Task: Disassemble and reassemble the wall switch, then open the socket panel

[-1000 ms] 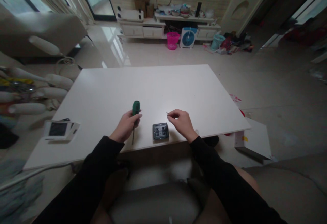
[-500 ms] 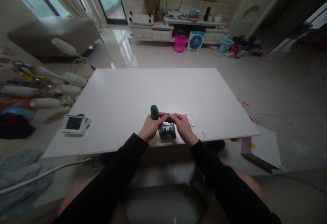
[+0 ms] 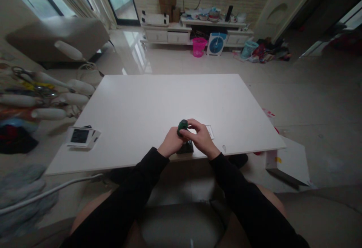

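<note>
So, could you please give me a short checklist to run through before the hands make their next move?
1. Right hand at the green handle: ok, thumb against it.
2. Left hand's grip: cannot tell, fingers mostly hidden.
3. Dark box on the table: ok, near the near edge.
4. Clear view of the box's top: not ok, hands cover much of it.
5. White rectangular piece apart from the box: ok, beyond the right hand.
</note>
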`<action>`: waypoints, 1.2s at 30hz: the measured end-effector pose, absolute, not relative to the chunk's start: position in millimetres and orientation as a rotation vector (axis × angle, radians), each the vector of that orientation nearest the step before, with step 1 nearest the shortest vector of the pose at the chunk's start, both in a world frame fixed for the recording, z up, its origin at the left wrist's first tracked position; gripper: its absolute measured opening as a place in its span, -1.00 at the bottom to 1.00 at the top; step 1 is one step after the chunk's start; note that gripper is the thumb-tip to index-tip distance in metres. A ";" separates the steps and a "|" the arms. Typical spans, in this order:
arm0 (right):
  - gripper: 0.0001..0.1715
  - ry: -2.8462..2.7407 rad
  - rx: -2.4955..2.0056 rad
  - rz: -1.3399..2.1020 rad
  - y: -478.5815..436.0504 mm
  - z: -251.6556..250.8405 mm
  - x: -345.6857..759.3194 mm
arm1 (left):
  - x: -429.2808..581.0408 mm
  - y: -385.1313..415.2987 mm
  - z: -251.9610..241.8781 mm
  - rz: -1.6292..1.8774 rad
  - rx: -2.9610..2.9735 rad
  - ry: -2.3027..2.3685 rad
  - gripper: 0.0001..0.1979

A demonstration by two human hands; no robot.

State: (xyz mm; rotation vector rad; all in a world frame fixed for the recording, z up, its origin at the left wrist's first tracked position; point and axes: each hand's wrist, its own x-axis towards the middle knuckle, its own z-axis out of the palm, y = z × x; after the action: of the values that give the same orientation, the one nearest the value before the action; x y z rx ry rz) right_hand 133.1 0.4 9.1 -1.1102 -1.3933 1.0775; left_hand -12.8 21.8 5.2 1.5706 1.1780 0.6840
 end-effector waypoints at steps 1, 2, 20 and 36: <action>-0.70 -1.361 -1.111 1.073 1.7 9.8 135.5 | -13.9 21.7 3.9 0.683 1.576 1.172 -0.86; -0.68 -1.302 -1.113 1.072 3.5 10.5 138.9 | -15.5 21.6 2.6 0.681 1.584 1.167 -0.82; -0.56 -0.690 -1.096 0.816 15.9 20.0 187.9 | -26.8 22.6 5.0 0.849 1.867 1.324 -0.85; -0.55 -0.673 -1.096 0.811 17.4 19.5 187.4 | -28.6 25.7 5.3 0.901 1.947 1.328 -0.86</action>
State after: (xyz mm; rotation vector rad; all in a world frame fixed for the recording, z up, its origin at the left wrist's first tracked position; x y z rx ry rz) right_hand 187.4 17.4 19.5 -1.0960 -0.6731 0.8112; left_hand -28.6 25.7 5.3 1.9466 1.3277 0.9006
